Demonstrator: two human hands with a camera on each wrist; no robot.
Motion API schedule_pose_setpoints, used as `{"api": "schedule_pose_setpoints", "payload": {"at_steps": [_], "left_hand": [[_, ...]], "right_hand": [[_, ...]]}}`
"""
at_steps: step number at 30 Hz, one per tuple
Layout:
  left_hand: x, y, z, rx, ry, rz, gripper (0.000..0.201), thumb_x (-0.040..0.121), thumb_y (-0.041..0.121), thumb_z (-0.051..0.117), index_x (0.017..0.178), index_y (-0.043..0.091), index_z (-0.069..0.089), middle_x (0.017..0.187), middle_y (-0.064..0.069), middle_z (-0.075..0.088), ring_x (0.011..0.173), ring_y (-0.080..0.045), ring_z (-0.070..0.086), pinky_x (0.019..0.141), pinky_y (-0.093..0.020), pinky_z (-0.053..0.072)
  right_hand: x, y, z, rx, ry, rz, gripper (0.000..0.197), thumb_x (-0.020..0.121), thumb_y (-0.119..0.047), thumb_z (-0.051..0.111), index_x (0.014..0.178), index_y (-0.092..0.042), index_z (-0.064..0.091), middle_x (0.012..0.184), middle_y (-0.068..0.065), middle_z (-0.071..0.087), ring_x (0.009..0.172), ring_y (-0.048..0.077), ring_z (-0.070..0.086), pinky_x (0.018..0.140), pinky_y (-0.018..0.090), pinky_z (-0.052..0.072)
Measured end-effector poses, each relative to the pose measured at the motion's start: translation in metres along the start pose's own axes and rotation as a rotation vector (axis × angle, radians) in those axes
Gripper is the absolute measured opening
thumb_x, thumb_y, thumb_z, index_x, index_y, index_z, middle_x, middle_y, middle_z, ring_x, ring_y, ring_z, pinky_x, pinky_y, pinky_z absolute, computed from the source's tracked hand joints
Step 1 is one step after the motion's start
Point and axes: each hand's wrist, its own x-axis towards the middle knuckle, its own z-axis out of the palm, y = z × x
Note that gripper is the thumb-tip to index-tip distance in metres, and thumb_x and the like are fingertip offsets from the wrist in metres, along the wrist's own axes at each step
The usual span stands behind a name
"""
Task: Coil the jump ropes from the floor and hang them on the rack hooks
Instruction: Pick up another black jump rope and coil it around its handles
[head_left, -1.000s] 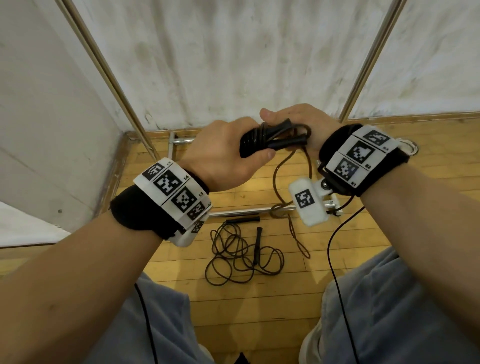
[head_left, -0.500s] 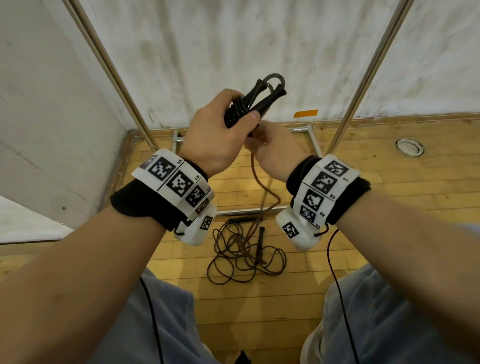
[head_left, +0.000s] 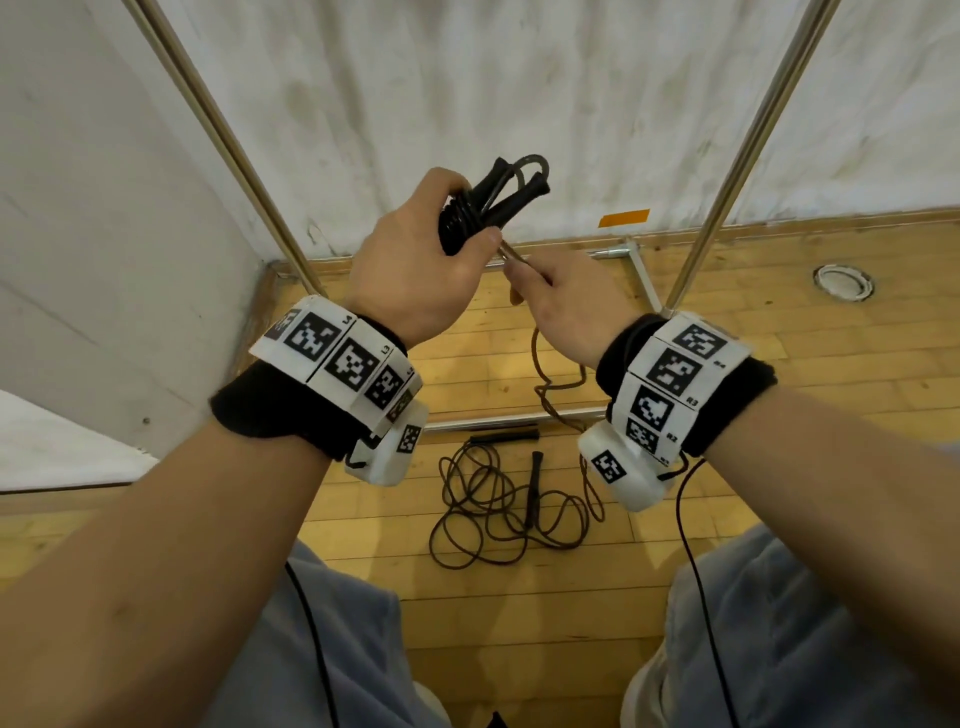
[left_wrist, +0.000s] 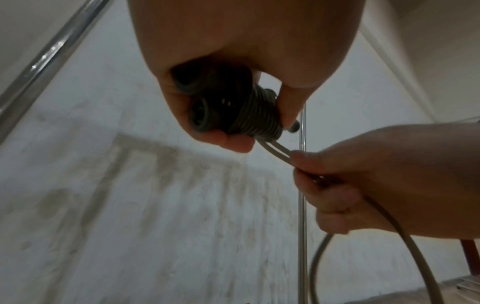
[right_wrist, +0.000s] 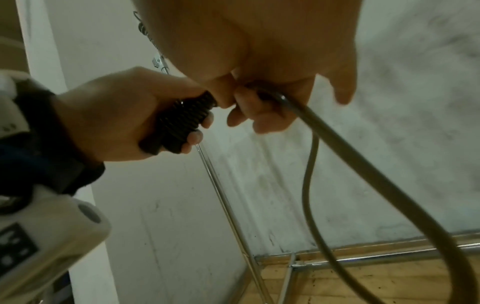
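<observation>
Head view looks down from above; 2 wrist views look up close, sharing the black rope-wrapped handle bundle (head_left: 485, 208).

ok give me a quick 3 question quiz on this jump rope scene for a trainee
1. True or false: the left hand grips the wound rope bundle.
2. What do the right hand fingers pinch? A) a rack pole B) the loose rope strand C) a handle
3. Where does the second jump rope lie?

Key:
1. True
2. B
3. Uncoiled on the wooden floor, below the hands, near the rack base bar.
</observation>
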Motion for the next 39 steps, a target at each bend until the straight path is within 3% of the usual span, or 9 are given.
{"api": "schedule_pose_setpoints", "payload": {"at_steps": [3, 7, 12, 17, 21, 28, 32, 35, 39], "left_hand": [[0.003, -0.01, 0.003, 0.109, -0.019, 0.018, 0.033, 0.087, 0.039, 0.057, 0.113, 0.022, 0.044, 0.082, 0.011, 0.055, 0.073, -0.02, 0.057, 0.062, -0.03, 0.042], [0.006, -0.018, 0.006, 0.255, -0.089, -0.02, 0.032, 0.09, 0.038, 0.056, 0.111, 0.02, 0.04, 0.088, 0.006, 0.053, 0.073, -0.022, 0.055, 0.062, -0.032, 0.04], [0.005, -0.02, 0.013, 0.348, -0.238, -0.051, 0.036, 0.092, 0.037, 0.055, 0.122, 0.02, 0.044, 0.092, 0.005, 0.053, 0.078, -0.019, 0.052, 0.068, -0.034, 0.044], [0.009, -0.02, 0.011, 0.402, -0.34, -0.071, 0.029, 0.09, 0.038, 0.059, 0.112, 0.023, 0.049, 0.089, 0.006, 0.055, 0.08, -0.019, 0.055, 0.067, -0.034, 0.044], [0.003, -0.012, 0.016, 0.457, -0.386, -0.031, 0.01, 0.089, 0.04, 0.054, 0.089, 0.032, 0.048, 0.075, 0.01, 0.055, 0.066, -0.012, 0.053, 0.052, -0.028, 0.035], [-0.007, 0.0, 0.025, 0.455, -0.354, 0.12, 0.048, 0.082, 0.062, 0.055, 0.124, 0.042, 0.048, 0.085, 0.018, 0.059, 0.077, -0.011, 0.054, 0.058, -0.025, 0.039], [-0.01, 0.002, 0.027, 0.433, -0.337, 0.167, 0.039, 0.085, 0.058, 0.054, 0.113, 0.03, 0.055, 0.086, 0.012, 0.065, 0.08, -0.016, 0.06, 0.062, -0.023, 0.03], [-0.012, 0.005, 0.023, 0.359, -0.366, 0.189, 0.029, 0.084, 0.056, 0.055, 0.099, 0.031, 0.057, 0.075, 0.015, 0.06, 0.073, -0.014, 0.059, 0.05, -0.022, 0.033], [-0.014, 0.007, 0.015, 0.296, -0.356, 0.278, 0.028, 0.084, 0.054, 0.055, 0.1, 0.031, 0.058, 0.073, 0.014, 0.059, 0.069, -0.013, 0.058, 0.057, -0.029, 0.044]], "right_hand": [[-0.001, 0.002, -0.003, 0.002, -0.019, 0.003, 0.03, 0.1, -0.029, 0.038, 0.084, -0.014, 0.059, 0.059, -0.008, 0.045, 0.054, 0.007, 0.042, 0.046, 0.016, 0.03], [-0.003, 0.001, -0.001, -0.071, -0.056, -0.017, 0.028, 0.099, -0.029, 0.039, 0.089, -0.014, 0.061, 0.062, -0.006, 0.046, 0.058, 0.01, 0.043, 0.052, 0.026, 0.033], [-0.006, 0.0, -0.004, -0.127, -0.103, -0.072, 0.035, 0.099, -0.033, 0.039, 0.081, -0.011, 0.06, 0.059, -0.005, 0.044, 0.055, 0.009, 0.041, 0.051, 0.024, 0.029], [-0.004, -0.001, -0.016, -0.05, -0.133, -0.114, 0.026, 0.098, -0.025, 0.044, 0.082, -0.015, 0.061, 0.058, -0.008, 0.044, 0.05, 0.007, 0.039, 0.045, 0.011, 0.032], [-0.003, -0.001, -0.02, -0.183, -0.094, -0.161, 0.029, 0.098, -0.026, 0.042, 0.084, -0.01, 0.063, 0.059, -0.008, 0.044, 0.051, 0.007, 0.038, 0.049, 0.009, 0.032], [0.009, -0.003, -0.03, -0.28, 0.035, -0.131, 0.036, 0.094, -0.035, 0.049, 0.069, -0.012, 0.058, 0.061, -0.001, 0.05, 0.056, 0.012, 0.043, 0.05, 0.022, 0.028], [0.015, 0.002, -0.039, -0.102, 0.003, -0.064, 0.036, 0.089, -0.035, 0.06, 0.069, -0.006, 0.067, 0.054, 0.0, 0.047, 0.045, 0.008, 0.041, 0.044, 0.017, 0.031], [0.019, 0.008, -0.05, 0.107, -0.093, -0.001, 0.032, 0.083, -0.039, 0.067, 0.067, -0.012, 0.07, 0.045, -0.004, 0.041, 0.039, 0.007, 0.034, 0.045, 0.017, 0.031], [0.018, 0.019, -0.048, 0.451, -0.189, 0.088, 0.03, 0.077, -0.04, 0.069, 0.058, -0.018, 0.062, 0.046, -0.007, 0.044, 0.042, 0.01, 0.038, 0.045, 0.018, 0.036]]}}
